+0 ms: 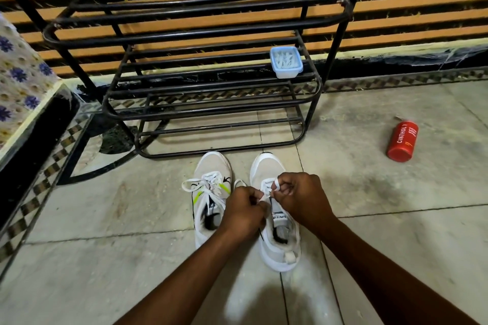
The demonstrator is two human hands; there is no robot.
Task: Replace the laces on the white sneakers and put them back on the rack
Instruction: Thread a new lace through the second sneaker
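Both hands meet low in the centre of the frame, above the white sneaker on the right of the pair. From my station I see the left hand (244, 210) with its fingers curled tight, pinching a white lace (264, 196) between thumb and fingertips. The right hand (299, 196) is curled the same way and pinches the same lace just beside it, with a loop standing up over one finger. The knuckles of the two hands almost touch.

That right-side sneaker (269, 166) stands on the tiled floor (105, 206), toe pointing to the top of the frame, its tongue and open collar showing below the hands. Just to its left the left-side sneaker (212, 163) stands parallel; its own lacing is tied in a bow, and it has neon green marks on the side. Both sneakers sit on the floor directly in front of the black metal shoe rack (184, 34) — close to its lowest bar, not on it.

On the rack's middle shelf, at the right end, I make out a small plastic container (286, 62) with a blue rim. At the right of the frame a red Cinthol can (401, 141) lies on its side on the floor — well apart from the sneakers. A crocheted cloth (18, 74) with purple flowers fills the left edge.
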